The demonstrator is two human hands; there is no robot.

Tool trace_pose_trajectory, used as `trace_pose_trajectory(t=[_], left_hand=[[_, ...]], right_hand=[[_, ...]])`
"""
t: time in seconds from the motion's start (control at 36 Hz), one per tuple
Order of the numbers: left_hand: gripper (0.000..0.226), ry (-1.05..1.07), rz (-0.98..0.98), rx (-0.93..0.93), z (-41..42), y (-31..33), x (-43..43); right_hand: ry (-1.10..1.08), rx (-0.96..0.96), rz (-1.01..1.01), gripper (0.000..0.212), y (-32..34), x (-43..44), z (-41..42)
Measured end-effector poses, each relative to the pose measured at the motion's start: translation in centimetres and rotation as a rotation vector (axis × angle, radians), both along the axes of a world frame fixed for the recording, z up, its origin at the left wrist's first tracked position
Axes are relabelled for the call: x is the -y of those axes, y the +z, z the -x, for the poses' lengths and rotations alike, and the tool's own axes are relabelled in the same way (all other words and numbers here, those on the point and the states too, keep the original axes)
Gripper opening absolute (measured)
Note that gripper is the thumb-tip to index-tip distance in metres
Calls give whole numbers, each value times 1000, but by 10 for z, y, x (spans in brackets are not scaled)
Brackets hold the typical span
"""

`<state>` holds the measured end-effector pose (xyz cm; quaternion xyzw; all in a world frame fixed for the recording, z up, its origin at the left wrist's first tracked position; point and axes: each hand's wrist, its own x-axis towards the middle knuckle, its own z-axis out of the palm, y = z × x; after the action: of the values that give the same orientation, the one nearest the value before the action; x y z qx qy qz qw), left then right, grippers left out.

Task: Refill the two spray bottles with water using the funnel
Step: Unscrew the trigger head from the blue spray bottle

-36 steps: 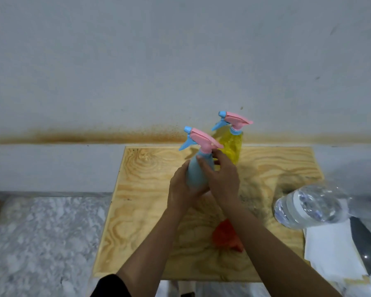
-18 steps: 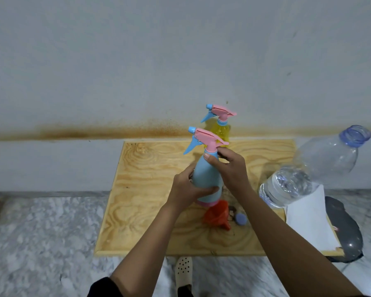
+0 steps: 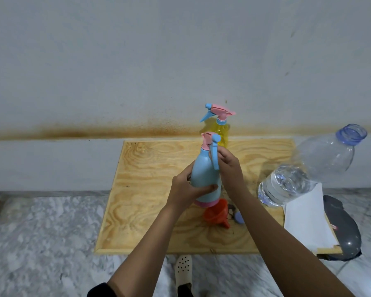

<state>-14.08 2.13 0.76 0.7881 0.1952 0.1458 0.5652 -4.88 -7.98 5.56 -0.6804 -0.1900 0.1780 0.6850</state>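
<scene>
Plywood board [image 3: 148, 189] bears funnel [image 3: 215, 213], water bottle [image 3: 308, 170], yellow sprayer [image 3: 222, 131]; left hand [image 3: 186, 189], right hand [image 3: 229, 168] grip blue sprayer [image 3: 204, 170].

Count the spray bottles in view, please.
2. The blue spray bottle is held by the left hand and the right hand; the yellow spray bottle stands behind it on the wooden board.

Head-worn view (wide-angle), facing forward and down, close over board [image 3: 150, 211]

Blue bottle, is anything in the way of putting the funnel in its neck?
Yes: the spray head caps the neck of the blue bottle, and the right hand holds it. The funnel lies on the board beside the bottle.
</scene>
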Motion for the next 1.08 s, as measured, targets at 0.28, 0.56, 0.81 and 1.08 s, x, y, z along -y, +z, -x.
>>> trace_pose_trajectory(t=[0.28,0.56,0.81,1.08], left_hand=[[98,-78,96,-54,3,2,0],[95,-60,153,-25,1,2,3],[91,-40,125,-21,4,-2,4],[92,3,110,-10,10,-5,-1]], right_hand=[[-112,-113,23,17,2,-6,1],[-213,-234,31,19,9,-14,0],[-81,-119,93,12,2,-17,2],[-40,-18,108,27,5,-26,6]])
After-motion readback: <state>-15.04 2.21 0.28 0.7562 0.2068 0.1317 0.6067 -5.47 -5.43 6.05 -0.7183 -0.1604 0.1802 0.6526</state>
